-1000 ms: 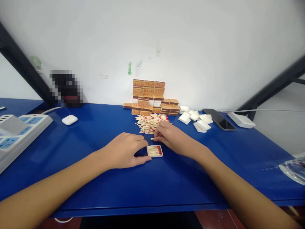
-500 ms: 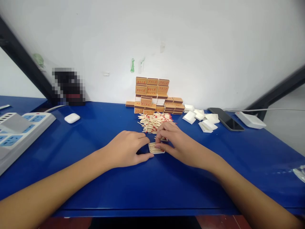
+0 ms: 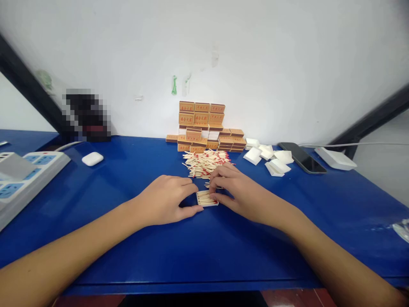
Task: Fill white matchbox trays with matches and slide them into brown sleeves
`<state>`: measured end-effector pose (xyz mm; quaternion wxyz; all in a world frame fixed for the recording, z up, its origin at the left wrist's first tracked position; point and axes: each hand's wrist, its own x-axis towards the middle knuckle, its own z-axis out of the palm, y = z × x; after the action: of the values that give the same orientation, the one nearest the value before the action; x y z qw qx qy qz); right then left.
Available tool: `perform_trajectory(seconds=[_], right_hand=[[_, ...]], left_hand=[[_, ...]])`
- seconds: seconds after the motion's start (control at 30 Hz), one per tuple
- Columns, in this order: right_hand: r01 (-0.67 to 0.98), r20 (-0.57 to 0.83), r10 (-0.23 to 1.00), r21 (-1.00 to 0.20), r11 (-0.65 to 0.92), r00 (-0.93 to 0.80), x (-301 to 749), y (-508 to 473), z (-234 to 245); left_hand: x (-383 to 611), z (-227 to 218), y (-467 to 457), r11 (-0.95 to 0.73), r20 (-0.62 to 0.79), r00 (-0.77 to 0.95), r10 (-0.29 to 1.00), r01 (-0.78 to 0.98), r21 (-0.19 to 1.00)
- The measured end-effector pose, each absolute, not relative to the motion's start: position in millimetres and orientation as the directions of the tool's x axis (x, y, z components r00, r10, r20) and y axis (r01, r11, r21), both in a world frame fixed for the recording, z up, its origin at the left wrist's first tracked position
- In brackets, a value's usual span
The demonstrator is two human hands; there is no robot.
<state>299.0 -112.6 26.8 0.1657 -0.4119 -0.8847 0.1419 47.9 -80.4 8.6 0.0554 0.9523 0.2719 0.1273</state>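
A small white matchbox tray [image 3: 207,205] holding a layer of matches [image 3: 203,197] lies on the blue table in front of me. My left hand [image 3: 169,198] is at its left end, thumb at the near corner and forefinger at the far corner, steadying it. Over the tray's right end, my right hand [image 3: 234,187] has thumb and fingers pinched together on the matches; its fingertips partly hide them. Just behind the tray is a loose heap of red-tipped matches [image 3: 201,164], with a few strays between heap and tray.
Printed matchboxes [image 3: 201,118] stand stacked against the wall behind the heap. To their right are several white empty trays [image 3: 252,156], a phone [image 3: 302,157] and a white box-shaped device [image 3: 335,159]. At left lie a power strip [image 3: 47,168] and a white earbud case [image 3: 92,159].
The whole view has shifted slightly. My hands keep nearly the same places at the tray, with the right fingers moving only a little over the matches.
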Motion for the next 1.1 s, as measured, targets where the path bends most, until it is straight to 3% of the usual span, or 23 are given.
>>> perform_trajectory(seconds=[0.53, 0.77, 1.1], right_hand=[[0.667, 0.296, 0.759, -0.364, 0.65, -0.579, 299.3, -110.3, 22.7], [0.66, 0.174, 0.781, -0.446, 0.605, -0.599, 300.6, -114.3, 29.9], [0.634, 0.299, 0.745, -0.394, 0.666, -0.596, 294.0, -112.4, 21.2]], left_hand=[[49.2, 9.7, -80.8, -0.845, 0.199, 0.823, 0.533, 0.503, 0.183], [48.4, 8.3, -79.2, -0.85, 0.216, 0.823, 0.525, 0.495, 0.179], [49.1, 8.8, -80.7, -0.851, 0.218, 0.823, 0.525, 0.497, 0.173]])
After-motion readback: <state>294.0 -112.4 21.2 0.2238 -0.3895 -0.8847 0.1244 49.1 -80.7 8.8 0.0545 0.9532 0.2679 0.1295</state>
